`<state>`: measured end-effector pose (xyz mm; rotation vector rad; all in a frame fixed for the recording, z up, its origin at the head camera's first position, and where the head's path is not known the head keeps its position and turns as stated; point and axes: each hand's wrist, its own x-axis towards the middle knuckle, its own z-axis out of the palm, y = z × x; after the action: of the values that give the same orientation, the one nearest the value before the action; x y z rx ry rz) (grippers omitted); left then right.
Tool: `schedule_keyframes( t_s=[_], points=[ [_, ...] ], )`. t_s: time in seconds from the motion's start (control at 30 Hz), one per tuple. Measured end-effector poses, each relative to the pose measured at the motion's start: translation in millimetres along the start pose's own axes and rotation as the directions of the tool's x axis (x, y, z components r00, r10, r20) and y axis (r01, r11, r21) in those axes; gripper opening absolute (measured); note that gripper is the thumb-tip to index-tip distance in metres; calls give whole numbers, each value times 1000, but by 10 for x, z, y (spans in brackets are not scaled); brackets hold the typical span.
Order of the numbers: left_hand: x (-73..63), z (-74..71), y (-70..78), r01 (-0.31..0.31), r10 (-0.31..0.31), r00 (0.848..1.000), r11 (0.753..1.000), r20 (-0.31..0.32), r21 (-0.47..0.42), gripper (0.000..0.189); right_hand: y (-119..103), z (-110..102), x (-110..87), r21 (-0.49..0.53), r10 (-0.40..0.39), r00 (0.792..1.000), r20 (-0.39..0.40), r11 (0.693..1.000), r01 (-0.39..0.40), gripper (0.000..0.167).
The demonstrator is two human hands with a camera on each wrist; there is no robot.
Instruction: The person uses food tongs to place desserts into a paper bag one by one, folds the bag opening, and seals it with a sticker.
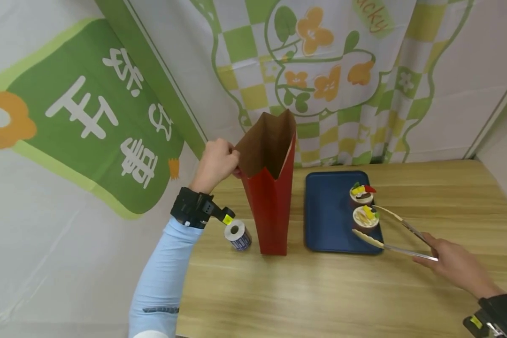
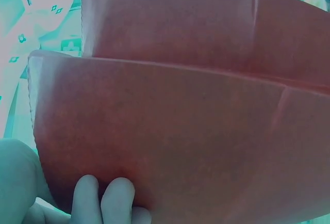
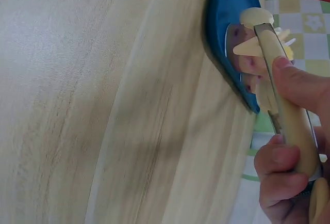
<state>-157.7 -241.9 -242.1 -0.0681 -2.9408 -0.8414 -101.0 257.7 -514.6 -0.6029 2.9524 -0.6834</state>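
Note:
My left hand [image 1: 216, 162] pinches the left rim of a tall red paper bag [image 1: 272, 211], which stands upright with its brown mouth open. In the left wrist view, fingertips [image 2: 117, 198] lie against the bag's side. My right hand [image 1: 458, 265] holds tongs [image 1: 368, 238] with pale tips. Their arms are spread, with the tips on either side of the nearer small cup dessert [image 1: 365, 224]. A second cup dessert [image 1: 360, 201], topped with red and yellow pieces, sits just behind it. Both desserts are at the right side of a blue tray [image 1: 327, 211].
A roll of labels [image 1: 238, 237] stands on the wooden table [image 1: 321, 295], left of the bag. Behind the table hangs a patterned cloth [image 1: 253, 94], with a white wall panel to the left bearing a green sign [image 1: 97, 117].

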Motion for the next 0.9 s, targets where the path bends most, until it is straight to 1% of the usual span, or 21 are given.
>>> schedule_keyframes(
  t_s=[0.13,0.23,0.3,0.4,0.5,0.57,0.6,0.63,0.7,0.73,0.8,0.9],
  points=[
    [5,-20,8,-13,13,1000,1000,-3,9,36,14,56,21,-5,-26,997,-70,1000,26,66],
    [-3,-25,-2,-10,10,1000,1000,2,-1,35,25,89,24,-10,-37,994,-106,999,36,66],
    [-5,-27,-14,-6,6,1000,1000,6,-3,35,29,108,8,3,-30,993,-111,1000,30,67],
    [-1,-34,-29,-6,6,1000,1000,13,-3,35,35,122,-48,67,-22,992,-124,997,30,65],
    [1,-30,-29,-2,3,1000,1000,16,-5,36,9,32,-134,169,10,994,-106,986,9,64],
    [3,-31,-29,1,-1,1000,1000,15,-5,36,-34,-72,-173,223,23,993,-113,975,2,62],
    [3,-30,-29,2,-2,1000,1000,15,-6,36,-58,-135,-185,252,20,991,-131,968,14,61],
    [3,-28,-29,3,-3,1000,1000,16,-7,36,-88,-213,-191,266,24,989,-146,964,16,62],
    [8,-27,-30,1,-1,1000,1000,18,-6,37,-178,-416,-188,265,23,985,-170,964,23,63],
    [8,-25,-28,-2,2,1000,1000,19,-6,37,-218,-523,-170,274,7,980,-199,961,49,64],
    [11,-19,-23,-5,5,1000,1000,23,-8,37,-327,-768,-97,280,-27,966,-256,955,100,67],
    [18,-6,-2,-3,3,1000,1000,21,-4,36,-564,-1190,97,260,-90,953,-289,951,169,65]
  ],
)
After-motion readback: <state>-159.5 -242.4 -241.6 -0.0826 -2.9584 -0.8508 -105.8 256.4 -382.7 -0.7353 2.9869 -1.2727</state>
